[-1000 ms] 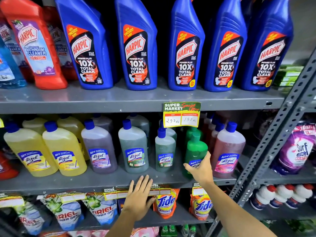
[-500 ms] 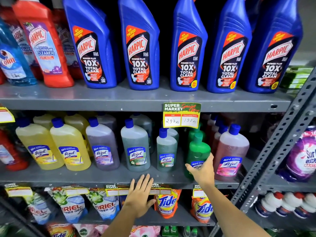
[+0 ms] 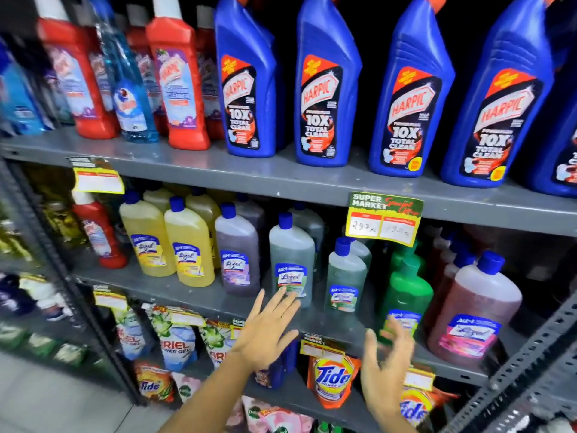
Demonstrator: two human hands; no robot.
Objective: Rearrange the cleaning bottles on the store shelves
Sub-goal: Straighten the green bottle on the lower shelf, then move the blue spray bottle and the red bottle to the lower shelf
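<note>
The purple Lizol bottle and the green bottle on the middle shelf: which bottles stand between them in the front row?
In the head view, two grey-green Lizol bottles: a taller one beside the purple bottle, then a shorter one beside the green bottle.

Both hands raised, empty — left hand [image 3: 265, 334] splayed, right hand [image 3: 387, 370] loosely curled.

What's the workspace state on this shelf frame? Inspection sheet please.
Surface: grey metal middle shelf, stocked, front strip bare.
Job's things: Lizol bottles upright in rows; green bottle upright by the pink bottle; blue Harpic bottles on the shelf above.
Clutter: price tag hangs from the upper shelf edge; Tide pouches below.
Grippers: left hand open, fingers spread, holding nothing; right hand open, blurred, in front of the green bottle.
Cables: nothing seen.
Surroundings: slotted upright at right; floor lower left.
</note>
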